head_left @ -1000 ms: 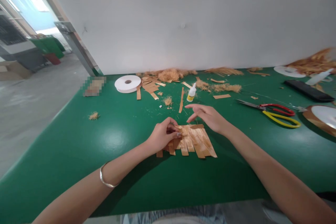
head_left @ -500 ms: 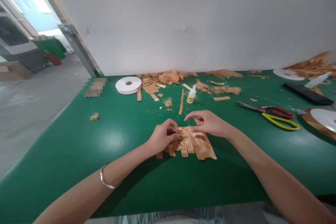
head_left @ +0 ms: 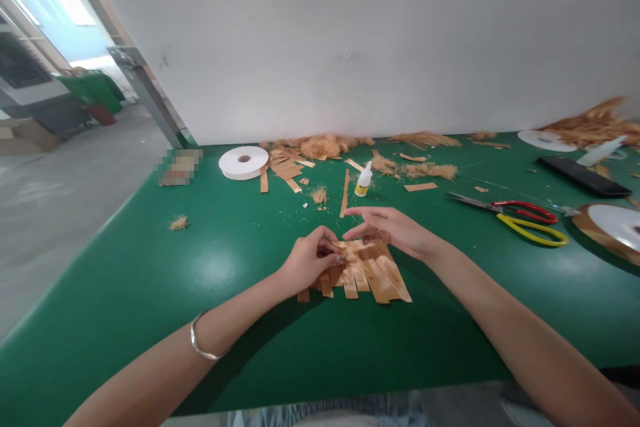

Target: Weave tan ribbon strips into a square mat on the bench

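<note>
A flat piece of overlapping tan strips lies near the table's middle, its loose ends fanned toward me. My left hand pinches its upper left part between thumb and fingers. Over the upper right edge hovers my right hand, fingers stretched out and apart, with nothing seen in it. Whether its lower fingers touch the strips I cannot tell. Just beyond the right fingertips lies a single tan strip, and a small white glue bottle with a yellow label stands beside it.
On the green table sit a white tape roll, cut strips and frayed fibre. Scissors with red and yellow handles, a dark phone-like slab and a ribbon roll lie right. A white board borders the back.
My right hand has lifted slightly off the strips' upper edge and its fingers have straightened out. The left hand keeps its pinch in the same place.
</note>
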Tool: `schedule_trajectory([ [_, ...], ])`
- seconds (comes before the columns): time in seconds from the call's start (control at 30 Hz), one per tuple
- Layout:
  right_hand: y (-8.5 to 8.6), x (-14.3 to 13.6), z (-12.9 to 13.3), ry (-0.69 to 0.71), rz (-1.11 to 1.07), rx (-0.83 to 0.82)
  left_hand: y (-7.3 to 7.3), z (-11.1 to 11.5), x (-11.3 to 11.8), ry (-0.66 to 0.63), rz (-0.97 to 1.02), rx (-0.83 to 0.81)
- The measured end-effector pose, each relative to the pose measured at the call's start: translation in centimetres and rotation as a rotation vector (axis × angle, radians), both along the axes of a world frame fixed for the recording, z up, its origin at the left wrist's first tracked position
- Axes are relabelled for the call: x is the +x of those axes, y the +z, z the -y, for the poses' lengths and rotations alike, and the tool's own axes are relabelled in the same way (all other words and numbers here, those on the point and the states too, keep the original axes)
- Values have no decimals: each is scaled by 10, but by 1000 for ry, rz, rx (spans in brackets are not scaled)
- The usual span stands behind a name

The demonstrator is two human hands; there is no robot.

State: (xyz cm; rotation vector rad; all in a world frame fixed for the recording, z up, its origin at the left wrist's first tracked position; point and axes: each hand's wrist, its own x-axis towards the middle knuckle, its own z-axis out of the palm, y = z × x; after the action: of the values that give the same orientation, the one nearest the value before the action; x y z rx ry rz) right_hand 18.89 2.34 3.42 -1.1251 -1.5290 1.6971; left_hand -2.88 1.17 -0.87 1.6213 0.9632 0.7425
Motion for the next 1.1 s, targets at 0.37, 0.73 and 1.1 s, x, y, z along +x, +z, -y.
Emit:
schedule_trajectory([
  [0.37, 6, 12, -1, 57, 427, 384, -3, 0, -1, -9, 22, 0],
  [0.73, 3, 3, -1, -224, 420, 329, 2, 0, 1, 14, -9, -4],
  [1.1, -8, -3, 2, -28, -307, 93, 3, 3, 0, -45, 115, -70],
])
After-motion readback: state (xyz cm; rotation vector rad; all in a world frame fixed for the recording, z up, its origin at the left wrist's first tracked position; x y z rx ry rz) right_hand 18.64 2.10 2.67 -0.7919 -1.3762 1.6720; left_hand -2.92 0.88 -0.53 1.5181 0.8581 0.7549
